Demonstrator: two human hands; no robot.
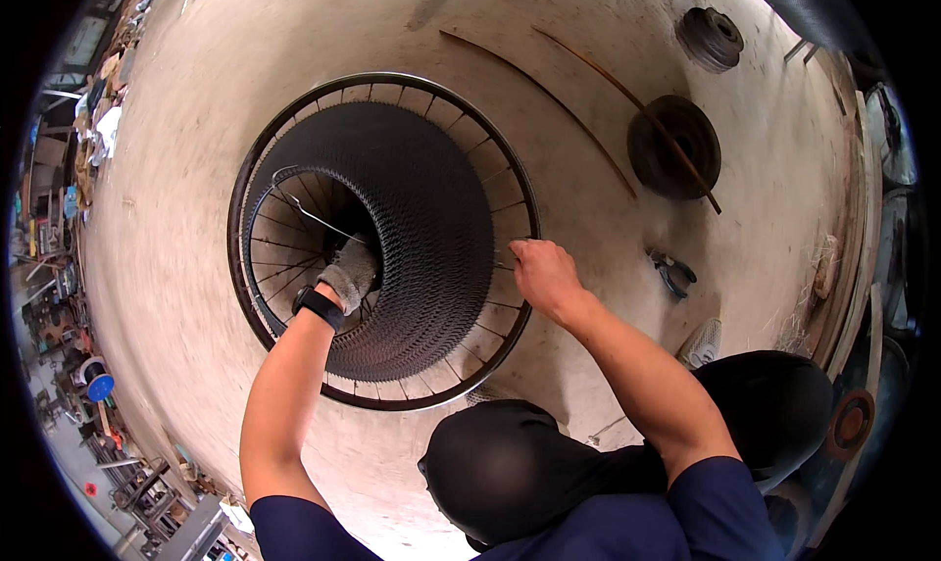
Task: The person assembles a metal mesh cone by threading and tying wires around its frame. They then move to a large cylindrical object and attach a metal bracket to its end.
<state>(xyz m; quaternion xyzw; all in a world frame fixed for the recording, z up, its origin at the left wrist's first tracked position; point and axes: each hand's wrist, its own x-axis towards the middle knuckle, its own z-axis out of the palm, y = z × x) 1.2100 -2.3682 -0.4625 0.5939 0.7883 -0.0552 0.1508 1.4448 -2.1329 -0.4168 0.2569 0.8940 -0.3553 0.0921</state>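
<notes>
One spoked drum (426, 238)
My right hand (545, 275) has fingers pinched narrow at its rim (533, 213); my left hand's (353, 272), inside, I can't tell.

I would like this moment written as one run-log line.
left hand: gloved, inside dark textured roll | right hand: bare, at large spoked rim, grip unclear | pliers: on floor

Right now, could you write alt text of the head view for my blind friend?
Seen from above, a person's gloved left hand reaches into the opening of a dark textured coil ringed by a large spoked rim; the bare right hand is at the rim's right side. Pliers lie on the floor to the right.
</notes>
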